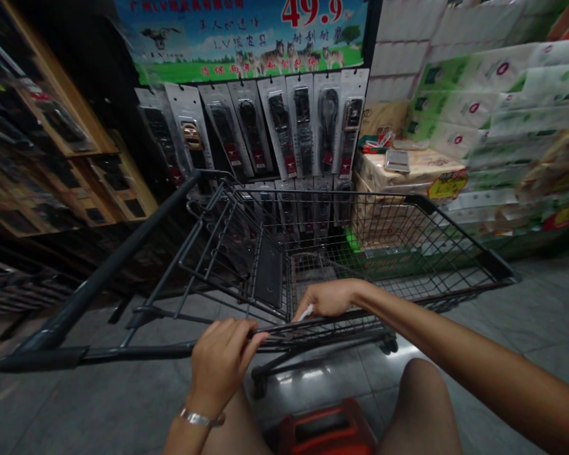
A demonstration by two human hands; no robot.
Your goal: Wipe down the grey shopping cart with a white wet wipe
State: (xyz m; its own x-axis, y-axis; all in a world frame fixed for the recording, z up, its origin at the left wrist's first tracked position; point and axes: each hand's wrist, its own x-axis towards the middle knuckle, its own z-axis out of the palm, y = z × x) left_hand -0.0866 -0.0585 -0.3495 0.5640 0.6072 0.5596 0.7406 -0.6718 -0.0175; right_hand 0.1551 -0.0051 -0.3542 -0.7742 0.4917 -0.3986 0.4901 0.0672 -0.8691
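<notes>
A dark wire shopping cart [422,208] stands in front of me, its handle bar [104,272] running off to the left. My left hand [222,363], with a metal bracelet on the wrist, grips the cart's near wire rim. My right hand [329,298] is closed on the same rim further right, and a small white thing [306,311] sticks out from under its fingers. The cart's basket looks bare inside. My knees show at the bottom of the view.
Packaged belts [289,126] hang on a rack behind the cart under a poster priced 49.9. Stacked tissue packs [497,107] fill the right side. Wooden shelves [61,145] line the left. A red stool or basket [327,430] sits between my knees on the tiled floor.
</notes>
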